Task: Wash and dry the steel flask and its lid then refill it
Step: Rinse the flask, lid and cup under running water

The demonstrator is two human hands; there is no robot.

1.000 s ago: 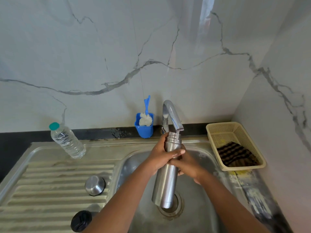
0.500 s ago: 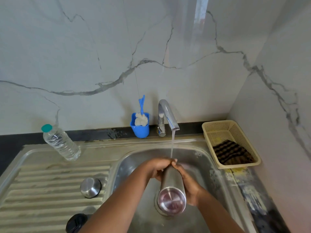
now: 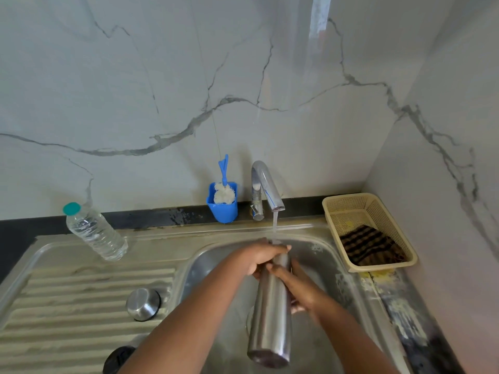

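The steel flask (image 3: 271, 314) hangs over the sink basin (image 3: 321, 255), its mouth tilted up under the running tap (image 3: 266, 188) and its base toward me. My left hand (image 3: 263, 256) wraps the neck near the mouth. My right hand (image 3: 295, 287) grips the body from the right side. A thin stream of water falls onto the top of the flask. The steel lid (image 3: 143, 303) lies on the ribbed drainboard (image 3: 67, 298) to the left. A black cap (image 3: 117, 360) sits at the drainboard's front edge.
A clear plastic water bottle (image 3: 94, 233) with a teal cap stands at the back left of the drainboard. A blue holder with a brush (image 3: 222, 199) sits beside the tap. A beige basket (image 3: 370, 230) with a dark striped cloth stands right of the sink, against the marble wall.
The flask dropped from close under the spout down into the basin, then tilted so its base points less at me. Water is now seen running onto it. Both hands stayed on it.
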